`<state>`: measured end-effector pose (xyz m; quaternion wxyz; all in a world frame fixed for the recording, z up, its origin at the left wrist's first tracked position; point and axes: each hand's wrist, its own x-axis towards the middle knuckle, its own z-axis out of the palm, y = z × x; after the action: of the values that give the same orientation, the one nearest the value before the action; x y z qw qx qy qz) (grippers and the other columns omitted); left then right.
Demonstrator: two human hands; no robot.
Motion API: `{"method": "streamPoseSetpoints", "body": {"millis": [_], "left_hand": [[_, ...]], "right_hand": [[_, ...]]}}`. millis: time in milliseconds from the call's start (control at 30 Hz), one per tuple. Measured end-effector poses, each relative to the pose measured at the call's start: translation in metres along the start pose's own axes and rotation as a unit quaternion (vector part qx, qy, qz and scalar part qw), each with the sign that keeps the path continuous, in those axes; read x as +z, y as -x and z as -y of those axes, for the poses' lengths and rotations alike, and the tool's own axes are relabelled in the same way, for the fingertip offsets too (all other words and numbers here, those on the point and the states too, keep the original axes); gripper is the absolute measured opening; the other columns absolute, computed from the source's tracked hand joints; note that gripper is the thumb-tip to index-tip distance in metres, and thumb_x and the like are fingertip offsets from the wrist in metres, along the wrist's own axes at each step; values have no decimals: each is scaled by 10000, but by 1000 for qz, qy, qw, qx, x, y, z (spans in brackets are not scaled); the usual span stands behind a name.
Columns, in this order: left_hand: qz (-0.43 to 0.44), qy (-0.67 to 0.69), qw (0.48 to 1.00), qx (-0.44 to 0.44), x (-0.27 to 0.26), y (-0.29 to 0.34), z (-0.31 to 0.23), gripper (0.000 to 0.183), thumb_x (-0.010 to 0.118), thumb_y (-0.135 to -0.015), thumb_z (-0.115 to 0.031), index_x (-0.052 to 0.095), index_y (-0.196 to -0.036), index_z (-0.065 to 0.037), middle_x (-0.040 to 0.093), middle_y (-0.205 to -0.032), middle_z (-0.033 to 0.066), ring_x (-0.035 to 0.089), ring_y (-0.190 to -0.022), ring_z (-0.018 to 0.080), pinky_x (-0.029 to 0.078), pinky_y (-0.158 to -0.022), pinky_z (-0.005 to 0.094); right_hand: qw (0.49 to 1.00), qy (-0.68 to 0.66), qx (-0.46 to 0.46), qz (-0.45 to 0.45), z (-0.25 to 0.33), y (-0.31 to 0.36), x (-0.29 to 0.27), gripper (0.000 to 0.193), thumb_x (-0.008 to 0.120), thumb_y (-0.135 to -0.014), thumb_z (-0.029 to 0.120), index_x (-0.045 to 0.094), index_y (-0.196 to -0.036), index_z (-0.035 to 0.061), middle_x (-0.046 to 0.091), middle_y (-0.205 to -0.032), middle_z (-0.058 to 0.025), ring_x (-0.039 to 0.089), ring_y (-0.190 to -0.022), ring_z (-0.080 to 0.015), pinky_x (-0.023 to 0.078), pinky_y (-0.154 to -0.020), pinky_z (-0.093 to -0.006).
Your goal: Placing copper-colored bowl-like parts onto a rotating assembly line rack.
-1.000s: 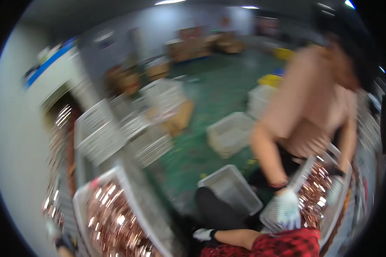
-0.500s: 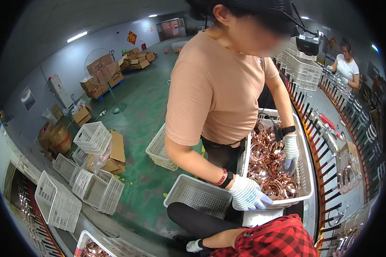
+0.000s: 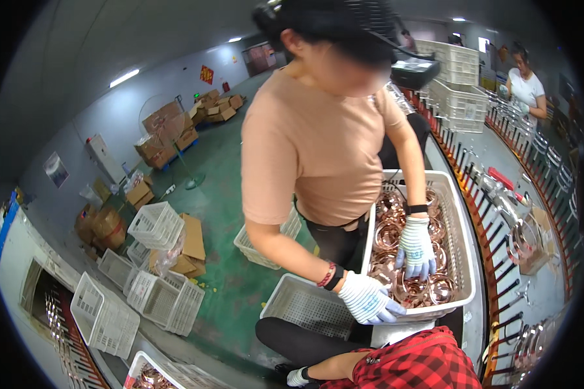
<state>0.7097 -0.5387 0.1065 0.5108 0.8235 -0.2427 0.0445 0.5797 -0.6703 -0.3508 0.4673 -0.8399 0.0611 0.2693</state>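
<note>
My left hand, in a pale striped work glove, hangs low beside my dark-trousered leg. Its fingers are lost against dark shapes, so I cannot tell whether it holds anything. My right hand is not in view. In front of me, a person in a peach T-shirt leans over a white plastic basket of shiny copper-coloured round metal pieces. That person's one gloved hand presses among the pieces; the other gloved hand is at the basket's near left corner.
A grey-white basket stands on the green floor beside my leg. Stacked crates and a cardboard box are further left. Rows of upright pegs run along the right. Another person in white works at the far right.
The other person's hand in the basket has moved left and nearer over the pieces, which now lie more evenly. The view has shifted slightly. My left hand stays low.
</note>
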Motion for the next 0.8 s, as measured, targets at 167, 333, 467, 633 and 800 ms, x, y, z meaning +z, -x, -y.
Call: {"method": "streamPoseSetpoints", "body": {"millis": [167,333,467,633,800], "left_hand": [[18,10,1000,19,4,20,-1,331,473,-863,-197,459,-1111,21,542,-1019,131,536,-882,198,458,-736,284],[24,20,999,32,1,40,7,332,472,-866,-192,453,-1115,25,542,-1016,137,536,-880,198,460,-735,280],[23,30,999,33,-6,56,10,332,471,-868,-188,448,-1118,29,543,-1013,141,536,-878,198,461,-734,277],[20,42,999,24,-22,87,18,333,470,-870,-184,442,-1122,33,544,-1009,147,537,-875,198,463,-734,274],[-17,36,999,-27,-47,126,35,334,469,-872,-180,438,-1125,36,545,-1007,151,537,-874,197,465,-733,271]], "right_hand": [[957,267,-112,-11,14,10,-2,126,544,-696,141,633,-755,74,611,-773,-118,589,-722,-258,458,-629,-350],[916,375,-144,-24,34,24,-4,162,524,-721,142,640,-802,62,617,-835,-134,598,-790,-266,480,-683,-344],[914,383,-135,18,39,20,-1,223,607,-662,224,633,-791,43,610,-823,-151,596,-787,-270,483,-712,-333],[912,389,-128,15,28,4,20,170,571,-673,190,631,-748,49,609,-760,-140,593,-727,-264,482,-666,-353],[912,387,-134,18,12,-27,45,140,535,-683,155,629,-704,54,607,-697,-129,591,-666,-258,481,-621,-373]]}}
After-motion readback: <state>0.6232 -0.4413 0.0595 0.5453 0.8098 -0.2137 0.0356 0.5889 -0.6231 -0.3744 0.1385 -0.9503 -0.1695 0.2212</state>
